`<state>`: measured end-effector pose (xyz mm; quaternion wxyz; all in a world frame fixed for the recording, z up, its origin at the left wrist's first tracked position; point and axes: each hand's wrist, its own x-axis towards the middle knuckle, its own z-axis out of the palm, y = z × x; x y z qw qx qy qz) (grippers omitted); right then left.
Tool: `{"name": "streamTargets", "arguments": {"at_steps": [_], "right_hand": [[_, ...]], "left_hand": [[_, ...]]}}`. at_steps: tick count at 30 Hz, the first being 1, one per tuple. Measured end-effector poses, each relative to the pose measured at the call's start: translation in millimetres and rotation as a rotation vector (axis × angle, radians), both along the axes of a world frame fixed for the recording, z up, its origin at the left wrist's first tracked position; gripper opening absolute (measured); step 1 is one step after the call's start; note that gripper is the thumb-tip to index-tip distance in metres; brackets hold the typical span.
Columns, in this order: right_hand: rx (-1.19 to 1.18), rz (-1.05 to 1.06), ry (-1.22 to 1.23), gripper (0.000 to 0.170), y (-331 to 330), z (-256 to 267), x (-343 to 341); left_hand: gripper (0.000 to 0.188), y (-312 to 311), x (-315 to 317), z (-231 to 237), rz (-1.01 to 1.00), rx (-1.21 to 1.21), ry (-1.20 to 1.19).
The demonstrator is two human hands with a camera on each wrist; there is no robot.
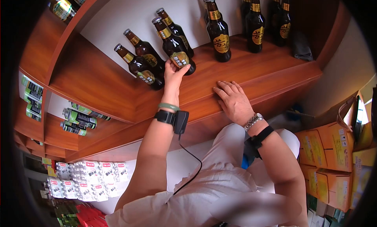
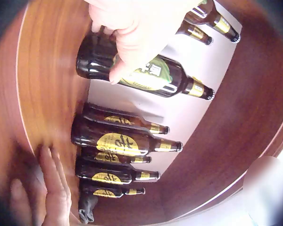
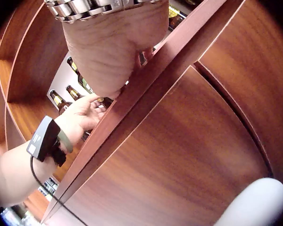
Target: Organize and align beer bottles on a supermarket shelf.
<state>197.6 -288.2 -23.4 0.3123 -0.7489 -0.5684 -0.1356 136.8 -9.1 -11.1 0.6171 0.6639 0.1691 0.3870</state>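
Observation:
My left hand [image 1: 173, 75] grips a dark brown beer bottle [image 1: 171, 42] low on its body, thumb over the green and gold label. In the left wrist view, the thumb and fingers of that hand [image 2: 137, 33] wrap the lower half of the same bottle [image 2: 177, 77]. Beside it, to the left, stand two similar bottles, the nearer one [image 1: 137, 66] with a matching label; another is close behind. My right hand [image 1: 235, 101] rests palm down on the front edge of the wooden shelf [image 1: 200, 87], fingers spread slightly, holding nothing.
Several bottles with round gold labels [image 1: 222, 42] stand to the right, near a dark cloth-like item [image 1: 302, 50]. Green cans [image 1: 78, 119] fill lower-left compartments. Shrink-wrapped white packs [image 1: 94, 178] are stacked at left; orange cartons [image 1: 330, 148] stand at right. A cable [image 1: 196, 170] hangs from the left wrist.

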Motion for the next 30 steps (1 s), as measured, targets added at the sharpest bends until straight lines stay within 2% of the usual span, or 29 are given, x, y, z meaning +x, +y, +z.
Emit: {"name": "streamTargets", "arguments": {"at_steps": [2,6,15,18,24,30], "right_hand": [[-0.004,0.005,0.008,0.042,-0.8,-1.4,0.7],[-0.004,0.011,0.007,0.042,-2.1,-1.2,1.9],[0.008,0.032,0.023,0.043,-4.7,-0.2,3.0],[-0.002,0.033,0.011,0.044,-4.8,-0.4,3.4],[-0.006,0.033,0.017,0.045,-3.6,-2.9,4.0],[-0.016,0.024,0.008,0.043,-4.5,-2.5,3.4]], "left_hand": [[0.066,2.9,9.4,-3.5,0.031,0.014,0.076],[0.060,3.9,12.4,-3.9,0.128,0.161,0.207],[0.061,-1.9,7.0,2.8,0.153,0.192,0.238],[0.069,-4.6,8.1,6.0,0.139,0.126,0.245],[0.067,-8.5,8.1,10.0,0.171,0.136,0.296],[0.060,1.1,9.5,4.1,0.103,0.144,0.241]]}}
